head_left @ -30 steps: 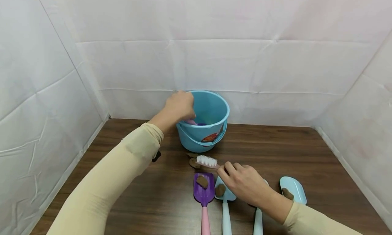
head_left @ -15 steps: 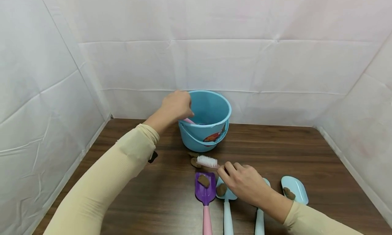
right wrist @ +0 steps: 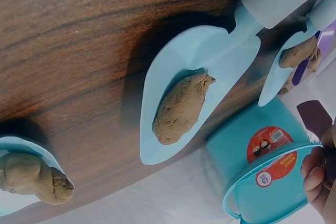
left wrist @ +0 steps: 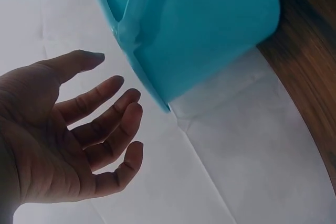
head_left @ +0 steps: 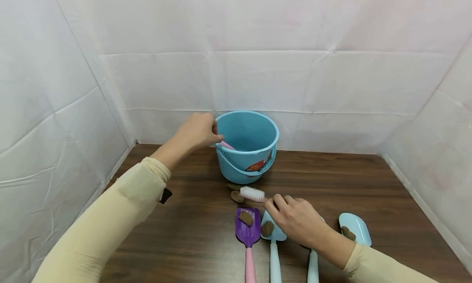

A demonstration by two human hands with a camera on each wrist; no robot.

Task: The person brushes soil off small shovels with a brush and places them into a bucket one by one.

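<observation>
A light blue bucket (head_left: pixel 247 135) stands at the back of the table, a pink handle (head_left: pixel 226 146) leaning inside against its rim. My left hand (head_left: pixel 197 131) is just outside the bucket's left rim; the left wrist view shows its fingers (left wrist: pixel 113 135) loosely bent, holding nothing. With my right hand (head_left: pixel 300 221) I grip a brush (head_left: pixel 253 193) by its handle, white bristles facing up, over the table in front of the bucket. Under and beside that hand lie a purple shovel (head_left: pixel 248 236) and light blue shovels (right wrist: pixel 173 61), bearing brown clay-like lumps (right wrist: pixel 181 109).
Loose brown lumps (head_left: pixel 237 197) lie on the dark wooden table (head_left: pixel 184 234) before the bucket. Another light blue scoop (head_left: pixel 359 229) with a lump lies at the right. White sheeting (head_left: pixel 265 78) encloses the back and sides.
My left hand has let go of the pink-handled thing in the bucket and drawn back left over the rim. My right hand keeps holding the brush in nearly the same place.
</observation>
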